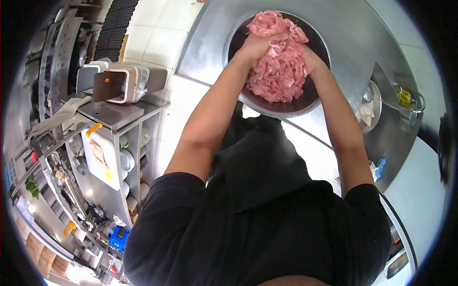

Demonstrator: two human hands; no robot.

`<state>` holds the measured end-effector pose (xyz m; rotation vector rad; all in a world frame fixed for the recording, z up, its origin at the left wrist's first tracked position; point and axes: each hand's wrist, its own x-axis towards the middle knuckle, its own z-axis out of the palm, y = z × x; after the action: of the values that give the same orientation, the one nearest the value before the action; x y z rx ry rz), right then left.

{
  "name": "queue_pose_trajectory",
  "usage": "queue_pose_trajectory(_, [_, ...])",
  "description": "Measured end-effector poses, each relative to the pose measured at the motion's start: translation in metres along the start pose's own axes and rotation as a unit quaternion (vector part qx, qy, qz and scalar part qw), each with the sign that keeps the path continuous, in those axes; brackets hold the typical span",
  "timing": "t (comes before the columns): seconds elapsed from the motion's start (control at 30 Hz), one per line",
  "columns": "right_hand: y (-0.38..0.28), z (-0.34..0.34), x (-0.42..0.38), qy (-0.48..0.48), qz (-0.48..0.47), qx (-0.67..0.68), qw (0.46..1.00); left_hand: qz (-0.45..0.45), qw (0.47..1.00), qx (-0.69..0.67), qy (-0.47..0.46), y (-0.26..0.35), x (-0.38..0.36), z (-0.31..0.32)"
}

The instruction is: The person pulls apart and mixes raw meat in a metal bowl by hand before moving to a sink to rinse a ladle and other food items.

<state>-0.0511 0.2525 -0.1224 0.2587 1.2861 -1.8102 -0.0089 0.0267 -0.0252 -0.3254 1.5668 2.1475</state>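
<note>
A large round metal bowl rests on a steel table and holds a heap of pale pink raw meat slices. My left hand is in the bowl at the heap's upper left, its thumb over the meat and its other fingers sunk beneath, closed around some slices. On the heap's right side, my right hand presses into the meat by the bowl's inner wall. The fingers of my right hand are hidden by the meat.
The steel table extends around the bowl. At its right stand a sink area with a round pan and a wire basket. Plastic bins and a white cutting board are at a steel shelf unit on the left.
</note>
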Motion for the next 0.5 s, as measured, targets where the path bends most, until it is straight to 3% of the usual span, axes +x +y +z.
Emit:
queue_pose_trajectory(0.13, [-0.033,0.08,-0.058,0.085,-0.039,0.028,0.995,0.096,0.995,-0.002,0.019,-0.021,-0.006,0.006])
queue_pose_trajectory(0.2, [-0.016,0.067,-0.053,0.077,-0.098,0.009,0.992,0.098,0.993,-0.058,0.037,-0.028,-0.022,0.014])
queue_pose_trajectory(0.23, [-0.007,0.063,-0.049,0.073,-0.128,-0.002,0.989,0.067,0.994,0.005,0.085,-0.013,-0.038,0.022])
queue_pose_trajectory(0.3, [0.005,0.059,-0.043,0.093,-0.155,-0.003,0.984,0.035,0.983,0.159,0.083,-0.061,-0.008,0.004])
queue_pose_trajectory(0.33, [0.012,0.057,-0.036,0.101,-0.169,-0.004,0.98,0.036,0.982,0.161,0.088,-0.069,-0.003,0.002])
queue_pose_trajectory(0.4, [0.018,0.042,-0.03,0.131,-0.215,-0.243,0.937,0.055,0.989,0.091,0.101,-0.076,-0.003,0.005])
queue_pose_trajectory(0.43, [0.017,0.039,-0.035,0.174,-0.195,-0.303,0.916,0.069,0.991,0.017,0.109,-0.076,-0.01,0.01])
queue_pose_trajectory(0.5, [0.015,0.036,-0.039,0.212,-0.172,-0.338,0.901,0.086,0.987,0.059,0.123,-0.062,-0.019,0.012])
